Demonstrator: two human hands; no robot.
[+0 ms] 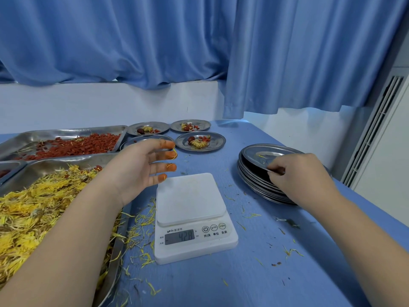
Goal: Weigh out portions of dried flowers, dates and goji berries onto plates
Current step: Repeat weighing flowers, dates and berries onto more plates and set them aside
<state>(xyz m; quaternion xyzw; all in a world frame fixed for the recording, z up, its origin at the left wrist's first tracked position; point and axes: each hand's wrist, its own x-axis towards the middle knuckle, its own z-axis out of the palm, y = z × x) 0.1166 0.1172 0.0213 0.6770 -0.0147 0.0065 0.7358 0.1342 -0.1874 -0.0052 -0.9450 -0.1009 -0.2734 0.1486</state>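
Head: right fingers pinched on top plate

Scale mid-table. Flower tray near left, goji tray behind it. Four small plates far, behind scale. Plate stack right of scale.

Even, soft bluish light, faint shadows, sharp focus, wide-angle bending at edges.
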